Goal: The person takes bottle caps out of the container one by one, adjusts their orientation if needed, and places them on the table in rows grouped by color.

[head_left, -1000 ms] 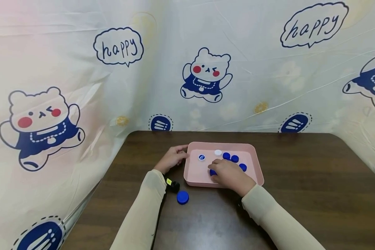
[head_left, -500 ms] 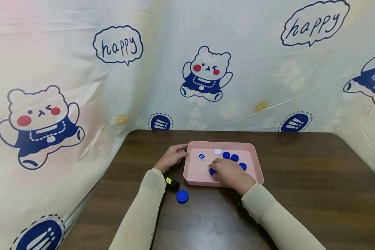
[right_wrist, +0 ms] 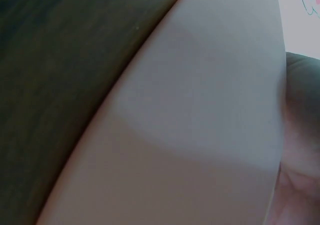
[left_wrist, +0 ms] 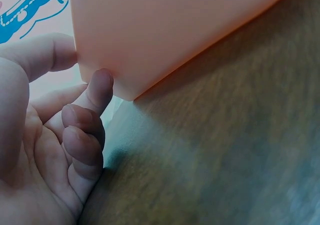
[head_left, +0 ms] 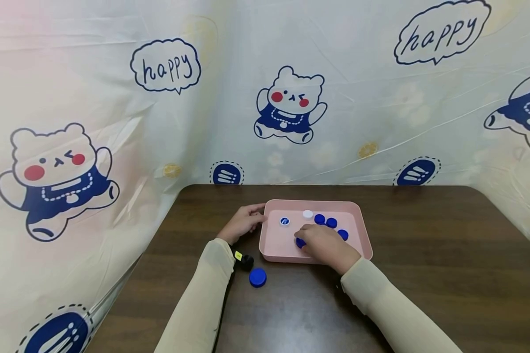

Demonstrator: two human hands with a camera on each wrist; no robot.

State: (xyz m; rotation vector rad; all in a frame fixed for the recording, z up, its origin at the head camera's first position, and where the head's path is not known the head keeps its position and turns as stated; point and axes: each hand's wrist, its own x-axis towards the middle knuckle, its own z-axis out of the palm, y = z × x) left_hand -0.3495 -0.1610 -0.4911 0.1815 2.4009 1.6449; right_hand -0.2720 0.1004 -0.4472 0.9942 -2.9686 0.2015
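Note:
A shallow pink tray [head_left: 276, 245] lies on the table. My left hand [head_left: 242, 224] holds its left side near the far corner. In the left wrist view the thumb reaches the rim, a fingertip rests against the outer wall, and other fingers are curled. My right hand [head_left: 327, 246] is inside the tray, its thumb and fingertips pinching a blue bottle cap [head_left: 300, 242], partly hidden under them. In the right wrist view the tray's outer wall [right_wrist: 200, 100] covers most of the hand.
Other blue caps [head_left: 320, 219] lie right of the hand's fingers, along with a white cap [head_left: 307, 214] and a blue-and-white printed cap [head_left: 284, 221]. A larger blue cap [head_left: 258, 277] sits on the brown table [head_left: 424, 245], near a black object [head_left: 247, 263] by the left wrist.

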